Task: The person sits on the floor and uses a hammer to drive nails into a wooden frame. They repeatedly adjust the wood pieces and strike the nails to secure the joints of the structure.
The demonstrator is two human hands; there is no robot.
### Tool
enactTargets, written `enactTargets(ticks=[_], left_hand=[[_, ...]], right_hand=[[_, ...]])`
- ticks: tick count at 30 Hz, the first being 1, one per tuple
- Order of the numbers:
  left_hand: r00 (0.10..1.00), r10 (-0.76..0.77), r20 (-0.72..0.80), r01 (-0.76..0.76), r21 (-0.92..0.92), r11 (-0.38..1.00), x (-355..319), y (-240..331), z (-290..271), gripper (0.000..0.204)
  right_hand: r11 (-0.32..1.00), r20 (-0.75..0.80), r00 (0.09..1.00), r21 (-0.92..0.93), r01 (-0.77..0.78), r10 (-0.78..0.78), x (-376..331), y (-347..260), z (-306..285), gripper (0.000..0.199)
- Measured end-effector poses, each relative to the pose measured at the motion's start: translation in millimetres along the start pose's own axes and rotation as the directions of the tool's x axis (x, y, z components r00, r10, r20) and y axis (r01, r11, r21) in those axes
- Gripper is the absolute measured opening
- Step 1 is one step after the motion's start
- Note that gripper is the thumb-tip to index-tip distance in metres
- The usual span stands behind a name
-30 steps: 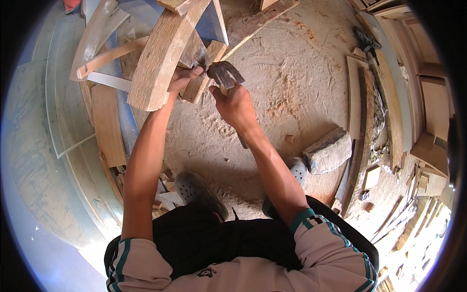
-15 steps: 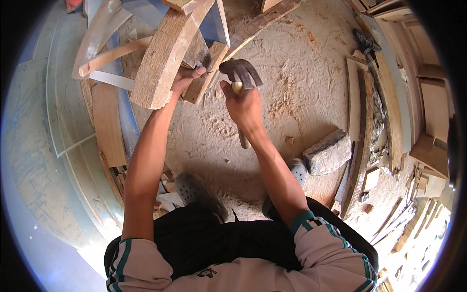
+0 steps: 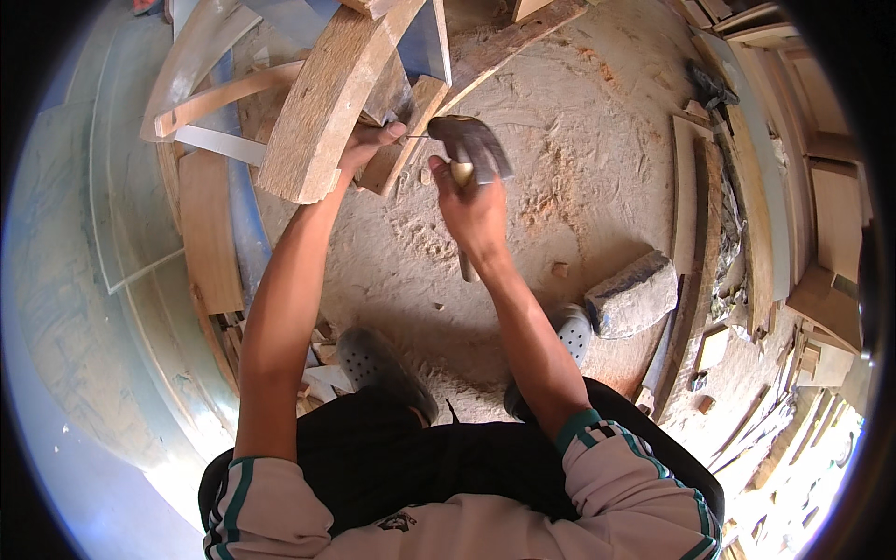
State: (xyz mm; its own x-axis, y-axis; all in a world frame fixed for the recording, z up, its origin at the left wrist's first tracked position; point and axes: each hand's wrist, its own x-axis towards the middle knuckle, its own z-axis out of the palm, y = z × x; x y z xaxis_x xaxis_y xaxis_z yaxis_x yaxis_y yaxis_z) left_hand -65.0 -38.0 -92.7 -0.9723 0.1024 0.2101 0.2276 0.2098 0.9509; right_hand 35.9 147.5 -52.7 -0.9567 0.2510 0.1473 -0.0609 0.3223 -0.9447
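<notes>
My right hand (image 3: 474, 210) is wrapped round the pale handle of a claw hammer (image 3: 476, 147), its dark head up and slightly blurred. The hammer head is level with a thin nail (image 3: 417, 137) that sticks out sideways from a short wooden block (image 3: 415, 126). My left hand (image 3: 364, 147) grips the block from the left, thumb laid along it close to the nail; its other fingers are mostly hidden. Over my left wrist slants a thick, rough-sawn wooden beam (image 3: 327, 112), part of the same wooden frame.
A long plank (image 3: 513, 47) runs from the block to the upper right. Sheets of glass (image 3: 140, 205) lean on the left. A stone-like block (image 3: 633, 294) lies by my right shoe, near long boards (image 3: 695, 252). Wood scraps are heaped at the right.
The hammer head shows more blur now, still close to the nail. Both hands and the frame appear slightly farther right in the picture. The left hand keeps its hold.
</notes>
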Motion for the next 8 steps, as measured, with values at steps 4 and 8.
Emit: enactTargets(ticks=[4, 8], left_hand=[[0.997, -0.073, 0.027, 0.076, -0.138, 0.987, 0, 0, -4, 0.12], [1.0, 0.013, 0.028, -0.016, 0.108, 0.994, 1, 6, 0, 0.123]], right_hand=[[0.674, 0.186, 0.762, 0.369, -0.64, 0.62, -10, -8, -13, 0.033], [0.524, 0.265, 0.701, 0.505, -0.686, 0.662, -8, -6, -17, 0.034]])
